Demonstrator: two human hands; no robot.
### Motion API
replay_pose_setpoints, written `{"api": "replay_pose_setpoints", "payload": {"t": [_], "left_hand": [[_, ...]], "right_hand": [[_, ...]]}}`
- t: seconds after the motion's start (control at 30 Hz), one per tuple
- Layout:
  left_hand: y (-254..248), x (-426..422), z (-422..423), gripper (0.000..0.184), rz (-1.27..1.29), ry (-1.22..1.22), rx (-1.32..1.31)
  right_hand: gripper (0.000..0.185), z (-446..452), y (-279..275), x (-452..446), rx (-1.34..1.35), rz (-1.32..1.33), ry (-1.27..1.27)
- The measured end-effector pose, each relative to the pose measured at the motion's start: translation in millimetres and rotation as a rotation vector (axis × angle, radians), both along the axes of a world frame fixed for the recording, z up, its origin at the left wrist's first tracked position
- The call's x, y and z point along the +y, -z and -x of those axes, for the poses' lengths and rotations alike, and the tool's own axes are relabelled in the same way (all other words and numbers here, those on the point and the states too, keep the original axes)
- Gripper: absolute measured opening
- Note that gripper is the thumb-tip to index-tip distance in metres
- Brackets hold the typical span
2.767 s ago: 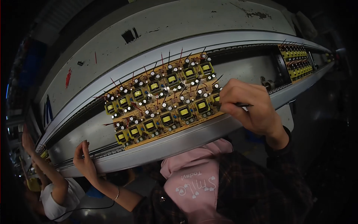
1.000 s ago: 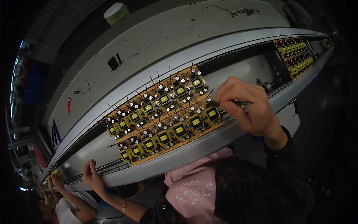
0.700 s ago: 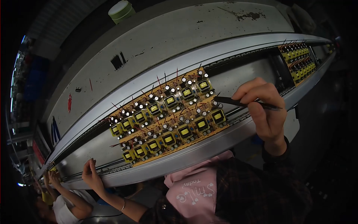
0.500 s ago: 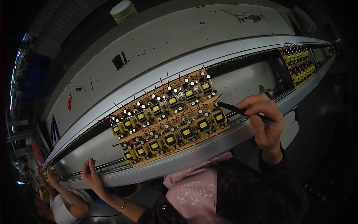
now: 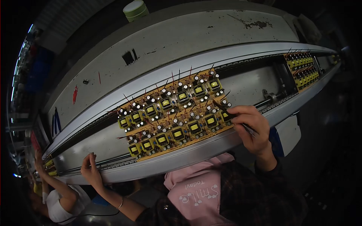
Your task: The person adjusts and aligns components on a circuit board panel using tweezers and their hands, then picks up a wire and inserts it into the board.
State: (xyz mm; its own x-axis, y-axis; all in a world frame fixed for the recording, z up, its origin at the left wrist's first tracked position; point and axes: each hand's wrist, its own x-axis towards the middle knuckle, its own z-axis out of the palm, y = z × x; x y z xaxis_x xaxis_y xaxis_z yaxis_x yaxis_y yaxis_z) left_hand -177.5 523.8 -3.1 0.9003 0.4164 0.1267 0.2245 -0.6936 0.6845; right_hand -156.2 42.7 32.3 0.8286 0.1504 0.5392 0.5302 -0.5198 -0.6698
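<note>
A long yellow-brown circuit board panel [image 5: 171, 113] lies across the conveyor rails, carrying rows of yellow transformers, capacitors and upright red and black wires. My right hand [image 5: 252, 130] is closed on dark tweezers [image 5: 222, 107], whose tips reach in among the parts at the panel's right end. My fingers partly cover a transformer there. Beside the front rail, left of the panel, my left hand [image 5: 91, 172] is held in a pinch; whatever is between its fingertips is too small to make out.
Further right on the conveyor [image 5: 151, 152] sits another loaded panel [image 5: 302, 71]. Behind the rail, a grey ledge [image 5: 181, 35] bears black wires [image 5: 129, 57], red wires [image 5: 75, 94] and blue-handled tools [image 5: 56, 121]. A green-white round container [image 5: 135, 10] stands beyond. A co-worker's arms [image 5: 56, 182] are at far left.
My right hand has come in closer to the panel, with the tweezers now deeper among the parts. My left hand keeps its pinch. The view has shifted slightly, and the co-worker's arms have moved.
</note>
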Motion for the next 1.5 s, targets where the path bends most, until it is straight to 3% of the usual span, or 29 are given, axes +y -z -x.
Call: {"api": "replay_pose_setpoints", "payload": {"t": [0.87, 1.2, 1.37, 1.5], "left_hand": [[3, 5, -1, 0.024, -0.037, -0.061, -0.020], [0, 5, -1, 0.025, -0.036, -0.077, -0.026], [2, 9, -1, 0.025, -0.015, -0.077, -0.019], [1, 8, -1, 0.024, -0.054, -0.085, -0.047]], "right_hand": [[0.008, -4, 4, 60, 0.006, -0.002, -0.112], [0.016, -10, 8, 85, -0.068, 0.020, -0.193], [0.008, -3, 2, 93, 0.023, -0.067, -0.239], [0.017, -8, 6, 109, -0.065, -0.029, -0.314]]}}
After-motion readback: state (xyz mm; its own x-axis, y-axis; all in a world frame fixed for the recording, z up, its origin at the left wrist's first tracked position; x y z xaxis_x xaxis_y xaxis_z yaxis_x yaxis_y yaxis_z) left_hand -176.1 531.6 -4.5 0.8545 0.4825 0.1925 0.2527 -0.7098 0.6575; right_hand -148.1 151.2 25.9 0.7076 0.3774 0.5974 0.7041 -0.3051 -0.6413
